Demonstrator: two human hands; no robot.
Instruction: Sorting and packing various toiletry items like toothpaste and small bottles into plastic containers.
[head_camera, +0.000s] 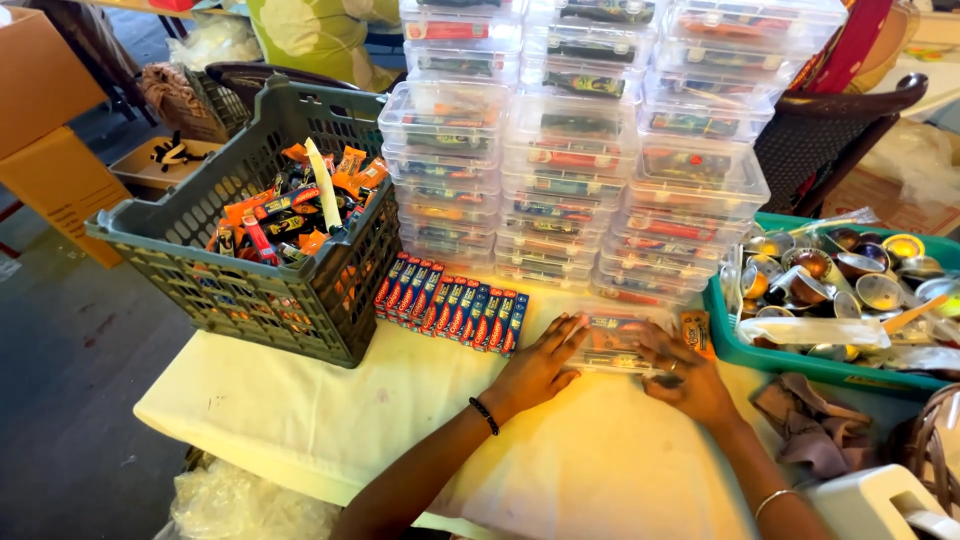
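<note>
A small clear plastic box (617, 338) filled with colourful items lies flat on the cream-covered table (300, 410). My left hand (540, 366) presses on its left end, a dark band on that wrist. My right hand (685, 378) rests on its right end, a thin bangle on that wrist. Both hands hold the box down against the table. Behind it rise tall stacks of identical clear filled boxes (575, 150). A row of upright red-and-blue small packs (452, 305) stands just left of my left hand.
A grey plastic crate (255, 290) of orange and mixed packets sits at the left. A teal tray (735, 340) of small metal cups stands at the right. Brown cloth (810, 425) lies at the near right, with cardboard boxes (45, 120) and chairs beyond.
</note>
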